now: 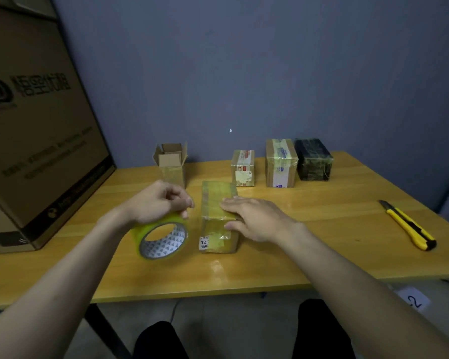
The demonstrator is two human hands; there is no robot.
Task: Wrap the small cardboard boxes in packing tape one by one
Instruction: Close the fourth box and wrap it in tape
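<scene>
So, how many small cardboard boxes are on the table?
5. One box under the right hand near the front; an open box at the back left; a taped box, a taller taped box and a dark wrapped box at the back right. None seems hidden.

White label (204, 242) on near end of taped box (219, 221), front centre of table: reads "72-", rest cut off by tape glare; smaller print beneath too blurred. Big carton (36, 141) at left: large dark Chinese characters beside swirl logo, appear mirrored, not legible; lines of small print lower on same face, blurred. White tag (414, 299) on floor, lower right: handwritten mark, looks like "2". Labels on small box (243, 168) and taller box (280, 163) at back: red and blue print, too small to read.
</scene>
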